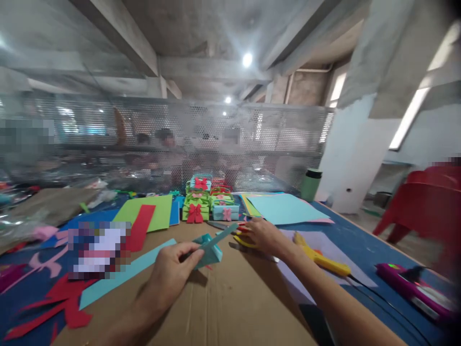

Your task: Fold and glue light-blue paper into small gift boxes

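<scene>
The tabletop [355, 235] is deep blue; the cardboard [223, 307] at its near edge is brown. Over that cardboard, the folded paper piece [213, 257] is light blue, as is the long strip [126, 274], while the tool handles [245, 241] show red and yellow. Toward the tabletop's left edge, cut scraps [68, 298] are red. Near the far edge, a front box [206, 214] is lime green with a red bow [195, 213], its neighbour [218, 213] light blue with a pink bow [226, 214]. Toward the right edge, the glue gun [333, 263] is yellow, the sheet [295, 286] lilac, the power strip [406, 288] purple.
</scene>
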Action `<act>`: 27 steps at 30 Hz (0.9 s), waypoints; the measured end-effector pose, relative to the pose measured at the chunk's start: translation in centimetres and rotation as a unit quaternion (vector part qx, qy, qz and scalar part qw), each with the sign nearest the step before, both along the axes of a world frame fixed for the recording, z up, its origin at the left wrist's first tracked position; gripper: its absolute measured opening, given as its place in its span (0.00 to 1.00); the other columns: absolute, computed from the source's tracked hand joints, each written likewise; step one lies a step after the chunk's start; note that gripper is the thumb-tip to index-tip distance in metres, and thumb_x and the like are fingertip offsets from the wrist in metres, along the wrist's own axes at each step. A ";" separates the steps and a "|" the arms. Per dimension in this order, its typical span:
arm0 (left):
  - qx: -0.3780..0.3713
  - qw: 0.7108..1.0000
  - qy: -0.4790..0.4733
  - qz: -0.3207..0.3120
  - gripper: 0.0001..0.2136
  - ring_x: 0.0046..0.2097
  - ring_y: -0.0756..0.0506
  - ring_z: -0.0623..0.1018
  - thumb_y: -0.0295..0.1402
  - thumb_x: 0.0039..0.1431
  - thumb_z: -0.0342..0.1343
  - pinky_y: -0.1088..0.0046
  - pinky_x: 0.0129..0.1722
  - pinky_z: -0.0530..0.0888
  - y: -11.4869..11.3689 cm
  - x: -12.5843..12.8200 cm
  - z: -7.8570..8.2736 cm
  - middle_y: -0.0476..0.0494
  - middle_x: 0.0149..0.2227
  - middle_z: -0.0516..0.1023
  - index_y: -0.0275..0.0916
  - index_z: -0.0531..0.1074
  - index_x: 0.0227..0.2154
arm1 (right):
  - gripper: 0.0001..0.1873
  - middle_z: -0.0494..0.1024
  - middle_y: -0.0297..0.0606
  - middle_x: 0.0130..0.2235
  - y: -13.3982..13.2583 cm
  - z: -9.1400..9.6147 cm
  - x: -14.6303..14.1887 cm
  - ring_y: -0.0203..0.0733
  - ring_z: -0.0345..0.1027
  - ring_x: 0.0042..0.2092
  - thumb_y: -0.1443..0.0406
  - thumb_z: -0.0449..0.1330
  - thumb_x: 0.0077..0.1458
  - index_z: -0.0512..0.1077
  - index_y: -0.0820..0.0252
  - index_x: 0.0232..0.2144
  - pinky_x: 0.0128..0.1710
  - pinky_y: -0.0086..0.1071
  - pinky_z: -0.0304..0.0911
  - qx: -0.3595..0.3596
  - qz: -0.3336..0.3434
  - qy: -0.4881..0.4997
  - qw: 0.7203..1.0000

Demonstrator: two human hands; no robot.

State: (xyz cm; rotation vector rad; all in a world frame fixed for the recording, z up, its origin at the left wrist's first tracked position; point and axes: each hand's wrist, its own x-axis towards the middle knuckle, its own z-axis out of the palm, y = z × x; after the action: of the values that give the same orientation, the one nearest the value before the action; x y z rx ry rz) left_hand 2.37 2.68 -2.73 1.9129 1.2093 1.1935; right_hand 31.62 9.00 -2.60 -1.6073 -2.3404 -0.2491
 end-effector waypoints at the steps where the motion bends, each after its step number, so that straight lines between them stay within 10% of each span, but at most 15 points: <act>1: 0.010 1.000 0.009 0.003 0.13 0.32 0.42 0.77 0.39 0.60 0.55 0.63 0.33 0.74 0.0 0.0 0.1 0.43 0.29 0.82 0.40 0.84 0.31 | 0.07 0.79 0.48 0.38 0.6 -0.6 -0.2 0.47 0.73 0.40 0.67 0.59 0.62 0.77 0.64 0.37 0.41 0.34 0.63 -0.003 0.012 -0.001 1.000; 10: 0.047 0.998 0.024 0.038 0.13 0.26 0.46 0.68 0.37 0.59 0.55 0.58 0.34 0.71 0.6 -0.4 0.2 0.45 0.22 0.73 0.40 0.81 0.26 | 0.17 0.75 0.48 0.43 1.7 -2.1 0.7 0.50 0.70 0.44 0.67 0.56 0.60 0.74 0.59 0.51 0.45 0.41 0.65 0.000 0.070 0.103 0.992; 14: 0.020 0.998 -0.009 0.058 0.13 0.27 0.45 0.67 0.39 0.56 0.55 0.63 0.29 0.67 1.3 -0.8 0.5 0.44 0.22 0.72 0.39 0.81 0.25 | 0.25 0.73 0.42 0.35 1.0 -1.0 1.6 0.44 0.69 0.32 0.59 0.55 0.61 0.67 0.63 0.59 0.32 0.37 0.66 -0.018 0.043 0.195 0.980; 16: -0.009 0.998 -0.030 0.063 0.13 0.28 0.46 0.67 0.40 0.54 0.55 0.65 0.29 0.65 1.6 -1.0 0.6 0.45 0.22 0.73 0.38 0.79 0.23 | 0.28 0.69 0.34 0.30 -0.3 0.1 1.3 0.37 0.62 0.25 0.55 0.51 0.64 0.61 0.60 0.63 0.23 0.31 0.61 -0.064 0.040 0.285 0.956; 20: -0.048 0.994 -0.067 0.065 0.13 0.28 0.47 0.67 0.42 0.51 0.56 0.68 0.29 0.62 2.1 -1.2 0.7 0.45 0.24 0.73 0.36 0.76 0.22 | 0.37 0.62 0.29 0.30 -3.9 2.0 -0.7 0.32 0.55 0.24 0.46 0.63 0.55 0.62 0.51 0.62 0.22 0.27 0.55 -0.243 0.044 0.539 0.805; 27: -0.078 0.986 -0.134 0.065 0.13 0.27 0.49 0.65 0.42 0.49 0.56 0.71 0.28 0.61 2.9 -1.4 0.2 0.49 0.22 0.67 0.36 0.72 0.21 | 0.41 0.64 0.30 0.30 -6.0 1.6 -3.3 0.34 0.55 0.27 0.38 0.63 0.50 0.64 0.53 0.57 0.24 0.27 0.54 -0.327 0.098 0.460 0.819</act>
State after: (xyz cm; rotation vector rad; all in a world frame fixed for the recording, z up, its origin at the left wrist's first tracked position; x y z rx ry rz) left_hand 1.01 5.53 -2.55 1.5231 1.2549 1.3339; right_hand 28.29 2.96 -0.99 -1.2219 -1.7935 1.2257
